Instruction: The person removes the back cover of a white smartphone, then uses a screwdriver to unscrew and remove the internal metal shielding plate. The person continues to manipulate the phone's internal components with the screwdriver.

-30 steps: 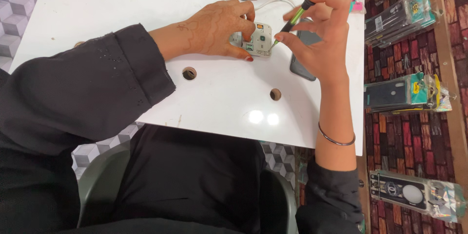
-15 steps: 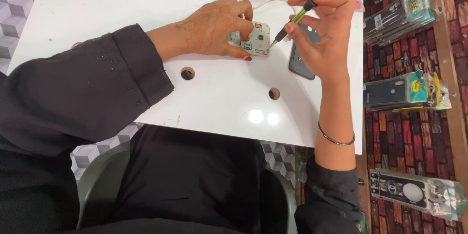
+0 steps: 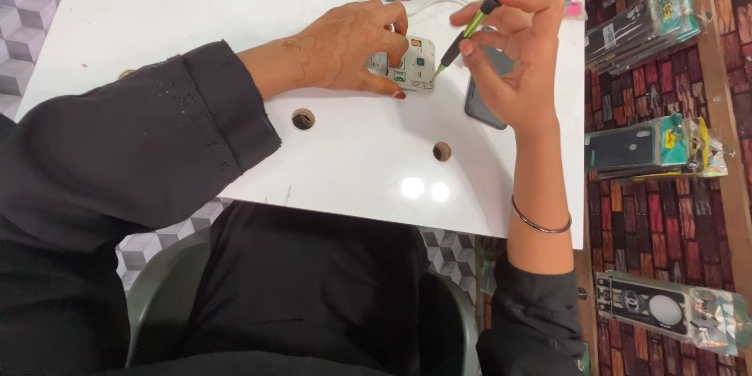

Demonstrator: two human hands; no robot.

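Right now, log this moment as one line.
left hand pins small white device on white table | right hand holds screwdriver, tip at device's edge

Worktop (image 3: 235, 16) — smooth white laminate, looking glossy, throwing back two light spots near its front edge. Small opened device (image 3: 413, 65) showing pale matt plastic. Screwdriver (image 3: 467, 30) showing a black and green plastic grip. Bangle (image 3: 539, 222) gleaming as thin metal. Sleeve (image 3: 149, 149) hanging as matt black cloth. Packaged cases (image 3: 654, 149) lying in shiny clear plastic wrap.
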